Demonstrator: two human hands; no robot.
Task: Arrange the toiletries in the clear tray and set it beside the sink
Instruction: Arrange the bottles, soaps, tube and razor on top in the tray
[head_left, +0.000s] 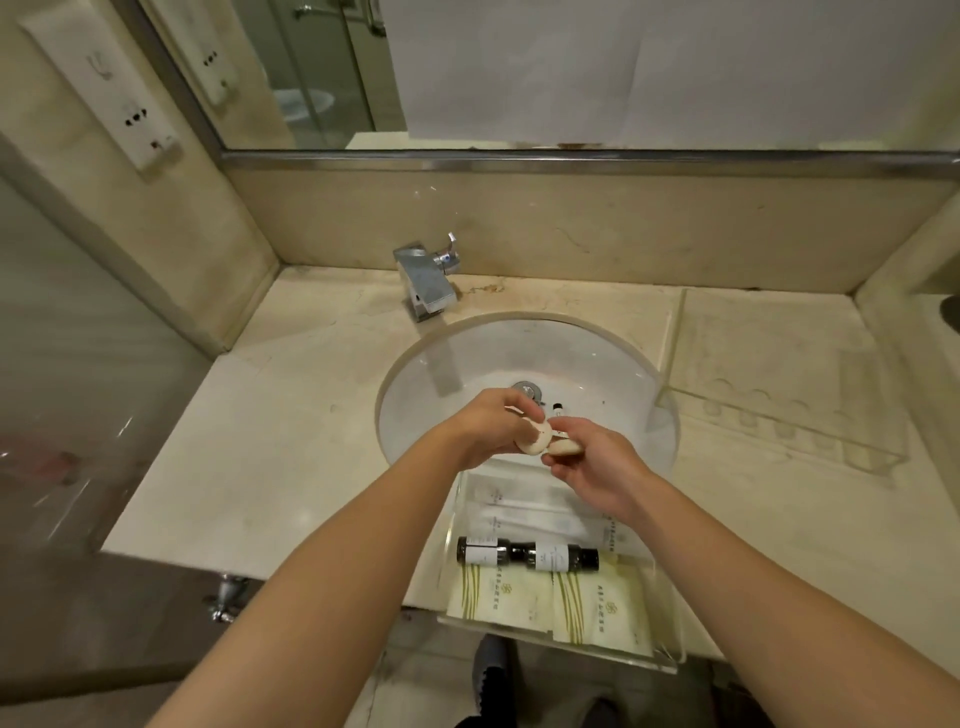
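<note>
My left hand (485, 423) and right hand (592, 462), fingers curled, each pinch a soap (691, 446) over the basin's 6 o'clock rim. The tray (670, 660) overhangs the counter edge; a nudge could tip it.

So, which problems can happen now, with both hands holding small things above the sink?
1. The left hand and right hand hold round soaps over the open basin; one may slip in, near the drain.
2. The clear tray seems to overhang the counter's front edge; a forearm bump might tip it, and the two dark bottles lie loose.
</note>
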